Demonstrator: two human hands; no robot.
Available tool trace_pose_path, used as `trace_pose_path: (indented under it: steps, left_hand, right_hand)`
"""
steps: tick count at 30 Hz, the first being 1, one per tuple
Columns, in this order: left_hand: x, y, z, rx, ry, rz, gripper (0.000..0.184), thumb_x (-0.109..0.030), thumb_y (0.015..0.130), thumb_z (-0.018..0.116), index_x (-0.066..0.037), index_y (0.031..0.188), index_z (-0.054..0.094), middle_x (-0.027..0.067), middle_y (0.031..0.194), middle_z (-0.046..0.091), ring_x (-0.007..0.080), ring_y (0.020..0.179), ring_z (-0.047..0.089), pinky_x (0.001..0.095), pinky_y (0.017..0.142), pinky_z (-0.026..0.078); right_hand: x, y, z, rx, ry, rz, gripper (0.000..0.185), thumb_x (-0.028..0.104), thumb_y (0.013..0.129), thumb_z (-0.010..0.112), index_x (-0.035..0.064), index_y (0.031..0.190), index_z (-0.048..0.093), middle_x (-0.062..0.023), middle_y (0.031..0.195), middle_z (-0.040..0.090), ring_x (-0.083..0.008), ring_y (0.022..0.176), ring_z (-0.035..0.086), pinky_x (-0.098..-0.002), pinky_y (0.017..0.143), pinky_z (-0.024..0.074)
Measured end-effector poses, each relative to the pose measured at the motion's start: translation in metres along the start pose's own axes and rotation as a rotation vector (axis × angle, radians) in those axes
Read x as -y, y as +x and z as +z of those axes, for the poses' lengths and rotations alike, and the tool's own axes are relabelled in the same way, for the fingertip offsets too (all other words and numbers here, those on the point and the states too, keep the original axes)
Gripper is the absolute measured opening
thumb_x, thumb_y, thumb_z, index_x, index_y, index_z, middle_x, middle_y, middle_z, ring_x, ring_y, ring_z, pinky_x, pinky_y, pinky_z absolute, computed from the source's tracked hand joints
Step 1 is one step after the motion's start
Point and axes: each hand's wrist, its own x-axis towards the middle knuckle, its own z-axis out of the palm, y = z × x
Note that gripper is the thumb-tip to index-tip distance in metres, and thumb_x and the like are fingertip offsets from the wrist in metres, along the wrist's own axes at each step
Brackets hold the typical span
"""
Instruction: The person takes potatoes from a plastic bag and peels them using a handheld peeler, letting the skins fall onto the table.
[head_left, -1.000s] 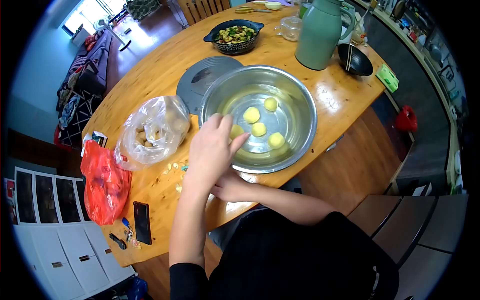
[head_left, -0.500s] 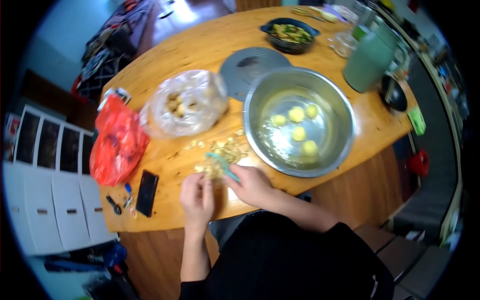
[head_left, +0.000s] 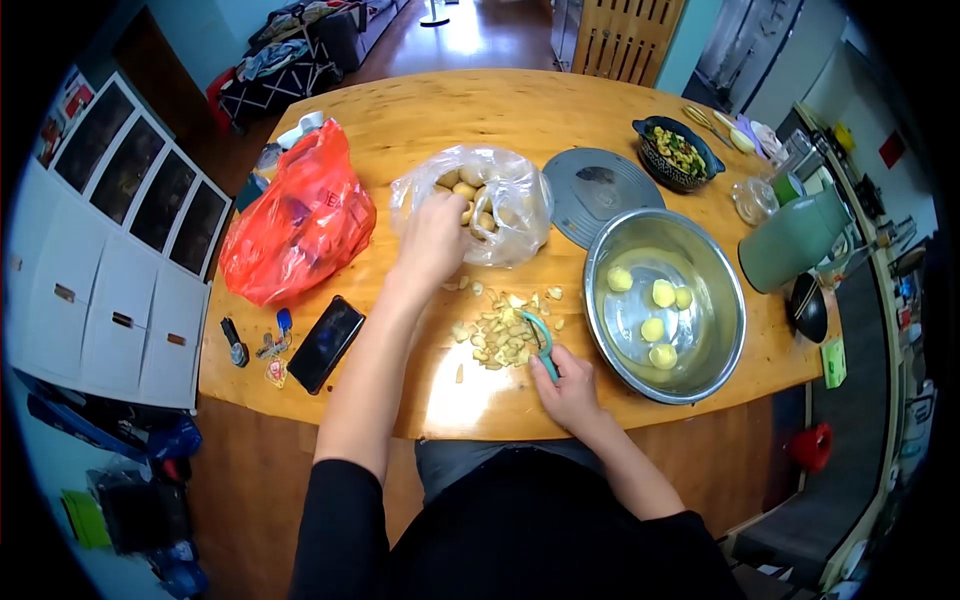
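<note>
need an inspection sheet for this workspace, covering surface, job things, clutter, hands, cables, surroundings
Surface: wooden table, littered with peelings in front of the person.
Job's things: five peeled potatoes in a metal basin; unpeeled potatoes in a clear bag.
Clutter: red bag, phone and keys on the left; green flask on the right.
Left hand: at the clear bag's opening; fingertips hidden, grip unclear.
Right hand: holding a green peeler.
Cables: nothing seen.
Surroundings: white cabinet at left, wood-coloured floor.
</note>
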Motion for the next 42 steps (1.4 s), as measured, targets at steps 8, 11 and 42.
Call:
trace_pose_path:
  steps: [8,11,42]
  left_hand:
    - [0.028,0.065,0.046,0.235,0.332,-0.067,0.024,-0.005,0.088,0.06,-0.002,0.108,0.072,0.0226,0.111,0.07,0.0381,0.107,0.067,0.0447,0.095,0.055]
    - [0.021,0.09,0.043,0.451,0.314,-0.088,0.025,-0.007,0.088,0.061,-0.004,0.11,0.074,0.0222,0.115,0.07,0.0373,0.111,0.067,0.044,0.096,0.055]
    - [-0.081,-0.185,0.015,0.018,-1.595,-0.772,0.04,0.004,0.091,0.072,-0.005,0.124,0.051,0.0065,0.119,0.066,0.0121,0.102,0.065,0.0242,0.09,0.055]
  right_hand:
    - [0.003,-0.001,0.0,0.012,-0.001,-0.01,0.025,0.019,0.095,0.071,0.0038,0.079,0.06,-0.0154,0.062,0.059,-0.0325,0.054,0.059,-0.0406,0.051,0.0439]
    - [0.003,-0.001,-0.001,0.03,-0.001,0.002,0.024,0.02,0.095,0.07,0.0037,0.08,0.061,-0.0155,0.063,0.059,-0.0325,0.054,0.06,-0.0402,0.051,0.0443]
    - [0.02,-0.004,0.013,0.18,0.267,0.08,0.014,0.013,0.101,0.064,-0.0006,0.096,0.064,-0.0074,0.066,0.055,-0.0119,0.059,0.049,-0.0299,0.055,0.0427]
